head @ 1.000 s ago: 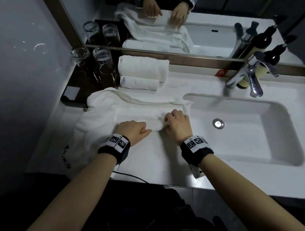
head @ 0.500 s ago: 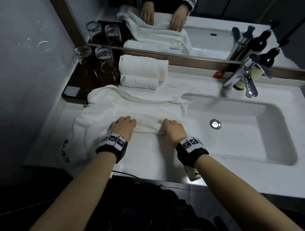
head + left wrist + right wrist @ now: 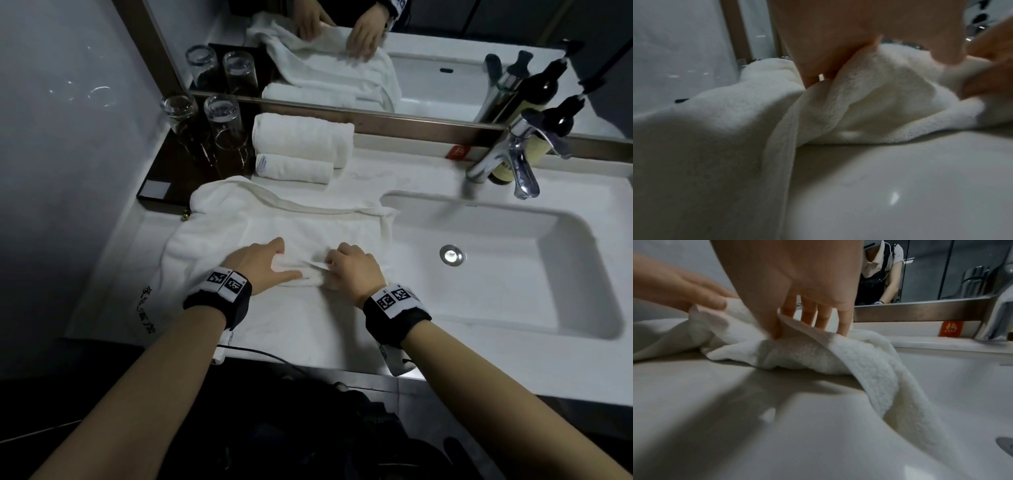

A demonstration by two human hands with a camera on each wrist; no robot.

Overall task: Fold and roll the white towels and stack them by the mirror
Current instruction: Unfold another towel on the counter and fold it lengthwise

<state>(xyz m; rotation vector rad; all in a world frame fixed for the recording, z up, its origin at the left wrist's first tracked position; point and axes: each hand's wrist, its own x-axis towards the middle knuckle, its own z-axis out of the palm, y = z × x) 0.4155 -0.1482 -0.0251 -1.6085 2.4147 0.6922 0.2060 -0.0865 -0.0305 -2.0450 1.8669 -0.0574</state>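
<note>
A white towel (image 3: pixel 308 226) lies spread on the counter left of the sink, and its near edge is turned over into a short roll (image 3: pixel 305 270). My left hand (image 3: pixel 281 260) holds that roll between its thumb and fingers. My right hand (image 3: pixel 334 267) pinches the same roll just to the right. In the right wrist view my right hand (image 3: pixel 795 326) has the thumb tucked under the turned edge and the fingers behind it. In the left wrist view the towel (image 3: pixel 869 105) bunches under my left hand (image 3: pixel 869 53). A large rolled towel (image 3: pixel 303 137) and a smaller one (image 3: pixel 294 168) lie by the mirror (image 3: pixel 428 51).
Two upturned glasses (image 3: pixel 222 126) stand on a dark tray (image 3: pixel 164 171) at the back left. The sink basin (image 3: pixel 565 274) with its drain (image 3: pixel 451 254) lies right of the towel. The chrome tap (image 3: pixel 513 161) and dark bottles (image 3: pixel 548 113) are behind it. A grey wall closes the left side.
Half a second ago my hands were spread apart along the towel's rolled edge. The left hand has since slid right, close to the right hand, with its thumb stretched out.
</note>
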